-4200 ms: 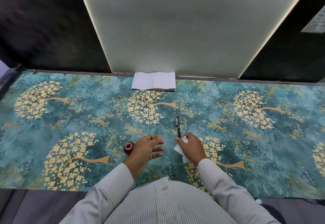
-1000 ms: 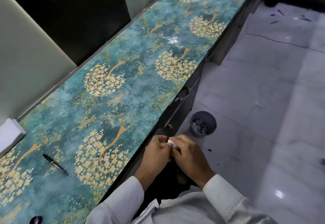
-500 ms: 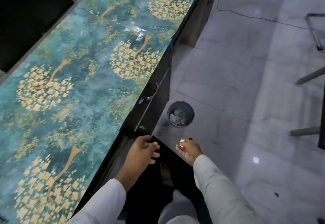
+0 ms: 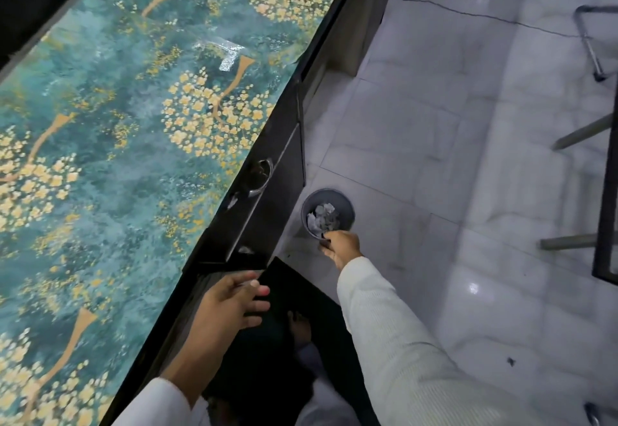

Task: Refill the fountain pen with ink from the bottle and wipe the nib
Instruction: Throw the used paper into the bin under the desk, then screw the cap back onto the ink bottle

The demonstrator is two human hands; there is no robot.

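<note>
Now right hand (image 4: 341,244) reaching over grey waste bin (image 4: 347,206) at one o'clock, grip unclear; left hand (image 4: 230,305) spread, empty, beside table edge (image 4: 234,188).

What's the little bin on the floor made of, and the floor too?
The bin looks like dull dark grey plastic, with smooth thin walls, though it could be metal. The floor looks like polished white marble or marble-look tile: grey veins, straight joints, glossy light spots.

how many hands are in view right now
2. The left hand hovers open by the desk edge; the right hand reaches over the waste bin on the floor.
</note>
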